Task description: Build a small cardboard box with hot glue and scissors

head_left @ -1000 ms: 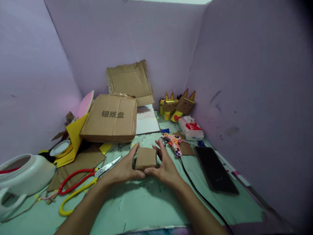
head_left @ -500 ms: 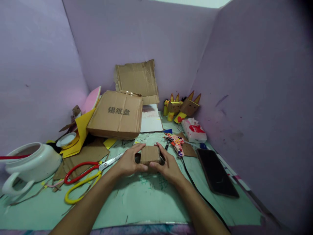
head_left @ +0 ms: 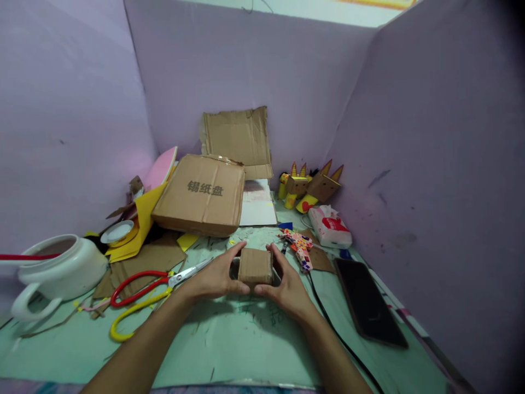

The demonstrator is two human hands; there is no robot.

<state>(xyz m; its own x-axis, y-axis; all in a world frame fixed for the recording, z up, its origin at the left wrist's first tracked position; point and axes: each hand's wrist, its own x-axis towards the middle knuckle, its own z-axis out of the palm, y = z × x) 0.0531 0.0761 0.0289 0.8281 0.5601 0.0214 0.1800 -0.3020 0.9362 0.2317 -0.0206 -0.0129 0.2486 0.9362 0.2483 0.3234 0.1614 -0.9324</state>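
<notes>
A small brown cardboard box [head_left: 255,265] is held between both hands near the middle of the table. My left hand [head_left: 223,273] grips its left side, the thumb at the near lower edge and the fingers behind. On the opposite side, my right hand [head_left: 287,282] grips it in the same way, thumb low in front. Just beyond the right fingers lies a glue gun [head_left: 302,250] with a colourful patterned body and a black cord. Large scissors [head_left: 164,284], with one red and one yellow handle loop, rest left of my left hand, blades pointing toward it.
A white pot [head_left: 68,268] stands at the left. Behind are a large cardboard box [head_left: 200,194] and a leaning cardboard sheet [head_left: 238,142]. Horned cardboard figures [head_left: 311,186], a tissue pack [head_left: 331,225] and a phone [head_left: 369,301] are on the right. Purple panels enclose the table.
The view has shifted slightly, so the surroundings appear a little further right and mostly lower. Both hands still hold the small box, with little visible change in grip.
</notes>
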